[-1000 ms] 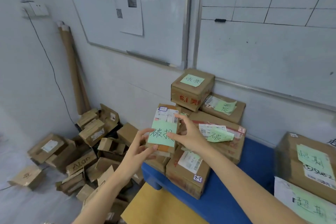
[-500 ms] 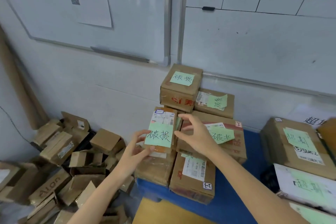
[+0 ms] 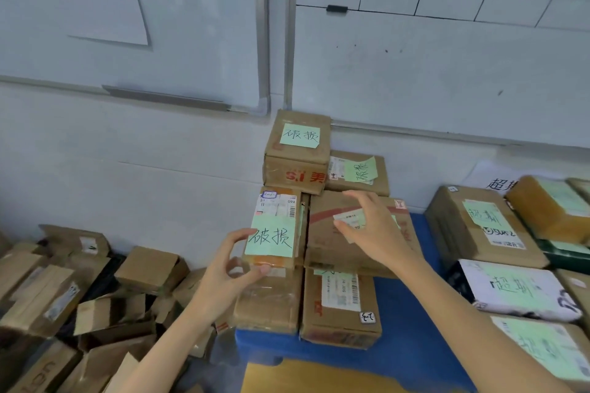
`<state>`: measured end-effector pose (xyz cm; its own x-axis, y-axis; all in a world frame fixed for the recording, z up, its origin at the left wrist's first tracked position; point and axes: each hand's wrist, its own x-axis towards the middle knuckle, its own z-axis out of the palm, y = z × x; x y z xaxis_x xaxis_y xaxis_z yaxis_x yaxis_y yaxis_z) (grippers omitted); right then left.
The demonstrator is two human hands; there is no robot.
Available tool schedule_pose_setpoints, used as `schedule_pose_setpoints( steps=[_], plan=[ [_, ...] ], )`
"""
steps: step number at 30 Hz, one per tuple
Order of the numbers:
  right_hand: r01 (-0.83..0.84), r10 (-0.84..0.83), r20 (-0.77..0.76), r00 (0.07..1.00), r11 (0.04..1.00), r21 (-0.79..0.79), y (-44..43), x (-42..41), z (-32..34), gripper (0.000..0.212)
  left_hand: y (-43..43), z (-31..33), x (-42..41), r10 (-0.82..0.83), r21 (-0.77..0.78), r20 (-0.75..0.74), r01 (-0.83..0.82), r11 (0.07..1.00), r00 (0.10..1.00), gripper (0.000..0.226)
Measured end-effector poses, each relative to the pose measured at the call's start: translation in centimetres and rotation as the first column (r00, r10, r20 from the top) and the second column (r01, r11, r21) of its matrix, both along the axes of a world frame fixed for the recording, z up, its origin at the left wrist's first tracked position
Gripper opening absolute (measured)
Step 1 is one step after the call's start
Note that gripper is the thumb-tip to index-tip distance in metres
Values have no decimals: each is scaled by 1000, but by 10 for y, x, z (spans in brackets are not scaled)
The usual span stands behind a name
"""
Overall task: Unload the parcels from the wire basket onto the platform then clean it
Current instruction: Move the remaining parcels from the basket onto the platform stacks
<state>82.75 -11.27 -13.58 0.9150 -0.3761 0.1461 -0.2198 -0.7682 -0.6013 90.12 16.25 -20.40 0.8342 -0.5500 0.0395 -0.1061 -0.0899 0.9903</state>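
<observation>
A small cardboard parcel (image 3: 277, 226) with a shipping label and a green handwritten note lies on top of the stack of parcels at the left end of the blue platform (image 3: 408, 313). My left hand (image 3: 228, 271) curls round its lower left corner, index finger at the note's left edge and thumb at the front bottom edge. My right hand (image 3: 373, 233) hovers with spread fingers over the larger box (image 3: 332, 252) beside it and holds nothing. The wire basket is out of view.
More noted boxes (image 3: 297, 150) are stacked against the wall under the whiteboards. Further parcels and a white bag (image 3: 517, 290) fill the platform's right side. A heap of cardboard boxes (image 3: 79, 306) lies on the floor at left. A yellow surface (image 3: 303, 376) lies below the platform.
The small parcel has settled onto the stack. My right hand has let go of it and moved right over the larger box. My left hand stays at the parcel's corner.
</observation>
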Motion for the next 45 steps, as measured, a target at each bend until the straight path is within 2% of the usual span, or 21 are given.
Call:
schedule_pose_setpoints(
  steps=[12, 19, 26, 29, 32, 41, 45],
  plan=[
    [51, -51, -16, 999, 998, 20, 6, -6, -4, 56, 0, -9, 2, -17, -12, 32, 18, 1000, 999, 62],
    [42, -42, -31, 999, 999, -9, 14, -8, -9, 55, -7, -8, -3, -21, 10, 20, 21, 1000, 1000, 69],
    [44, -44, -6, 999, 999, 12, 18, -15, -11, 53, -7, -4, -5, -2, -42, -39, 1, 999, 999, 68],
    [41, -41, 6, 999, 999, 15, 20, -18, -10, 52, 3, -2, -2, -32, -121, -128, 16, 992, 991, 68],
    [29, -29, 9, 1000, 999, 18, 24, -20, -9, 51, 26, 0, 0, -87, -166, -211, 52, 985, 974, 64],
    [-15, 15, 9, 1000, 1000, 22, 39, -23, -15, 52, 103, -14, 0, -293, -139, -337, 261, 955, 895, 64],
    [-28, 28, -1, 1000, 999, 14, 44, -23, -17, 53, 108, -17, -5, -336, -88, -331, 326, 941, 882, 62]
  ],
)
